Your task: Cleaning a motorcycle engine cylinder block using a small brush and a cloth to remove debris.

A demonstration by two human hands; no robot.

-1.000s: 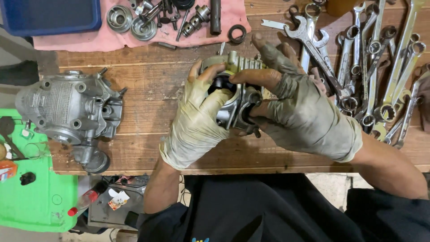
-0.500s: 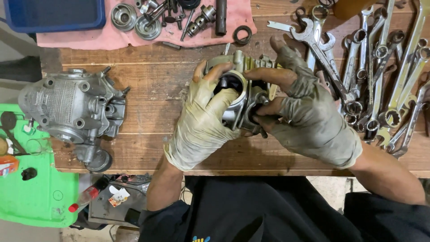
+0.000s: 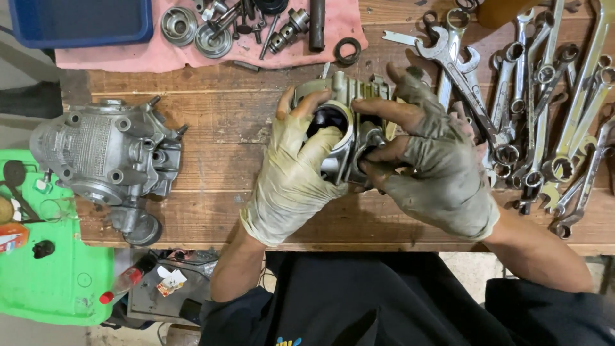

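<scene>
Head view: two gloved hands hold a grey metal engine part in the middle of the frame, over a wooden table. The left hand wears a pale, dirty glove. It grips the part from the left side, and its fingers reach into the big round hole. The right hand wears a darker, greasy glove. It grips the part from the right, with its fingers curled over the top and front.

The part has a round hole with a shiny rim. The hole faces up toward the camera and a little to the left. The part has thin ribs on its far side, near the top of the frame. Its long side runs from the left of the frame to the right. The hands hide whether it rests on the table.

At the left of the frame a big grey engine case lies on the table edge. A pink cloth at the upper left has small round metal pieces and bolts on it. A black rubber ring lies at the edge of the cloth. A blue tray sits in the upper left corner. Many shiny wrenches lie at the right side, just beside the right hand. A green board is at the lower left.
</scene>
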